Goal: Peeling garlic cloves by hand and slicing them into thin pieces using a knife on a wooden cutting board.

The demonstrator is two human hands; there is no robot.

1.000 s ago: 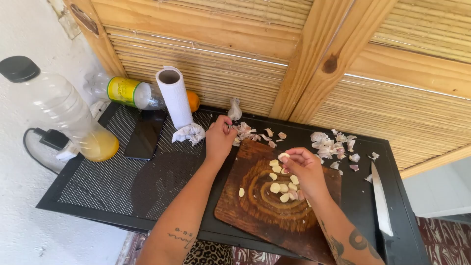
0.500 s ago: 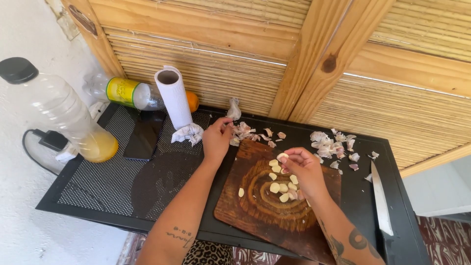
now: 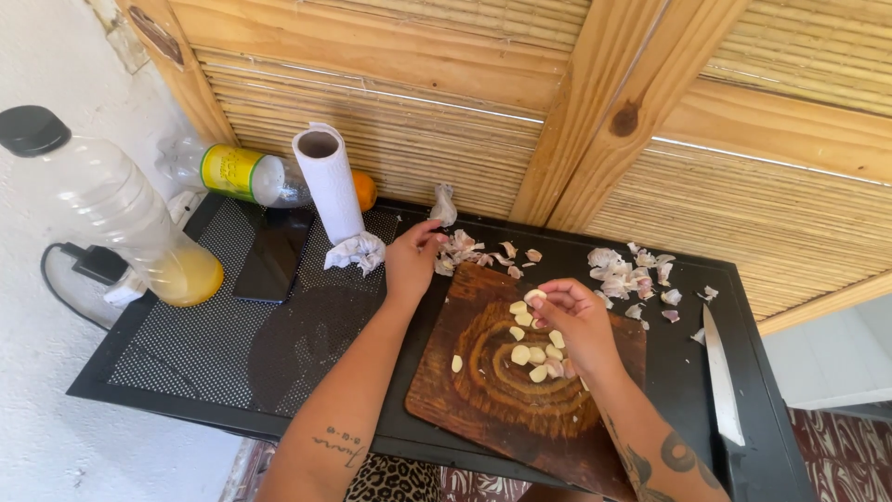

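so the right hand (image 3: 576,321) is pinching a peeled garlic clove (image 3: 534,297) in its fingertips just above the wooden cutting board (image 3: 483,409) where more cloves sit, while the left hand (image 3: 412,260) has its fingers curled into the papery garlic skins (image 3: 462,249) at the board's far edge, knife (image 3: 722,372) lying off right

Two bare forearms without sleeves, small script tattoo on left forearm (image 3: 339,446), dark ring-shaped tattoos on right forearm (image 3: 664,460)

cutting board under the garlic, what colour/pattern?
Dark brown wooden cutting board with lighter concentric rings; head view shows it.
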